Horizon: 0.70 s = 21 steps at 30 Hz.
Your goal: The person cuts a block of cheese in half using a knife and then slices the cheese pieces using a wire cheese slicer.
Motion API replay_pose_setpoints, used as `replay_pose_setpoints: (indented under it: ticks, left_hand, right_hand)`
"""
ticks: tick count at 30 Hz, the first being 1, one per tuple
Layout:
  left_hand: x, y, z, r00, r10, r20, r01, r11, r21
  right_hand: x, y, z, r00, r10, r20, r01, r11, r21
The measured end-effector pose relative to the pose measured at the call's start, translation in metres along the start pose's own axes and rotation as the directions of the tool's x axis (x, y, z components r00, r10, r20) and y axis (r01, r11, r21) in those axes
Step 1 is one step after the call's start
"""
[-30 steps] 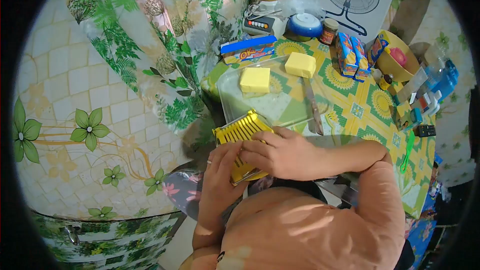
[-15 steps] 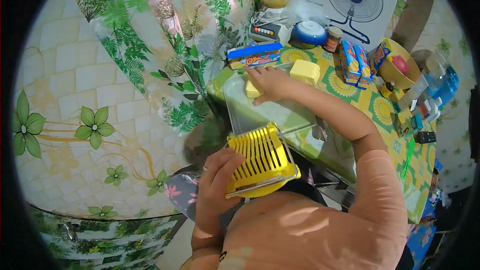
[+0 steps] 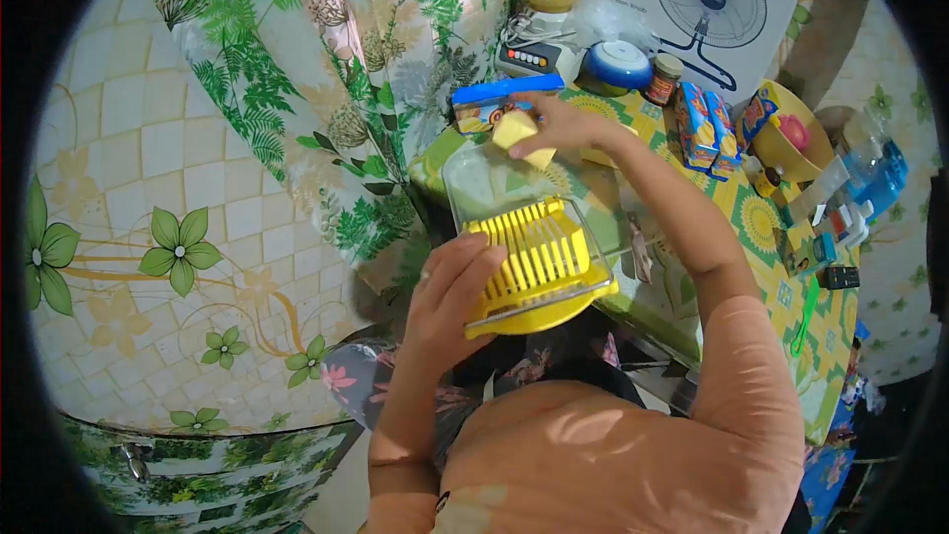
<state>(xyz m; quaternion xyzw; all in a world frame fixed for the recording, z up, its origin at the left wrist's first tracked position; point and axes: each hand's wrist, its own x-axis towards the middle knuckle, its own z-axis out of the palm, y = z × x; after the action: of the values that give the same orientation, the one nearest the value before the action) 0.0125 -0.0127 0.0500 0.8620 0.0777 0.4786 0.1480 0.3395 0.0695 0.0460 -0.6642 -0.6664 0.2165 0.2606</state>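
A slotted yellow slicer (image 3: 539,262) with a thin metal frame is held near the table's front edge, with my left hand (image 3: 450,292) closed round its left side. Beyond it, my right hand (image 3: 559,127) grips a pale yellow block (image 3: 522,138) above the far part of the clear tray (image 3: 465,188). A second yellow block (image 3: 601,153) shows partly behind my right wrist. To the right of the slicer lies a knife (image 3: 640,249), its blade partly hidden.
At the back stand a blue-topped box (image 3: 484,104), a blender (image 3: 539,44), a blue-and-white bowl (image 3: 619,67) and a jar (image 3: 663,79). Farther right are blue packets (image 3: 707,133), a yellow bowl (image 3: 791,143), small bottles and a green utensil (image 3: 806,316).
My right hand left the slicer, reached over to the block on the tray and has lifted it. My left hand has moved the slicer forward and right, over the tray's near edge.
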Motion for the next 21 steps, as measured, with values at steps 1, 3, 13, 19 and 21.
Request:
replay_pose_setpoints:
  ticks: [1, 3, 13, 19, 21]
  left_hand:
    - [0.002, -0.006, 0.006, 0.999, 0.002, 0.033, -0.002, 1.0, 0.005]
    - [0.002, -0.027, 0.025, 0.997, 0.07, 0.034, -0.07, 0.997, 0.012]
    - [0.004, -0.089, 0.067, 0.943, 0.003, 0.334, -0.076, 0.976, 0.206]
    - [0.005, -0.082, 0.042, 0.823, -0.151, 0.548, 0.061, 0.982, 0.179]
    - [0.006, -0.083, 0.043, 0.828, -0.147, 0.541, 0.027, 0.975, 0.223]
  right_hand:
    - [-0.001, 0.002, -0.01, 1.0, -0.004, -0.015, 0.005, 0.998, 0.061]
    - [-0.008, 0.002, -0.029, 0.999, -0.007, -0.043, 0.015, 0.983, 0.181]
    - [-0.097, -0.054, -0.076, 0.979, -0.071, -0.191, 0.086, 0.994, 0.067]
    - [-0.12, -0.054, -0.07, 0.976, -0.12, -0.184, 0.124, 0.992, 0.012]
    - [-0.123, -0.055, -0.067, 0.976, -0.131, -0.171, 0.136, 0.991, 0.018]
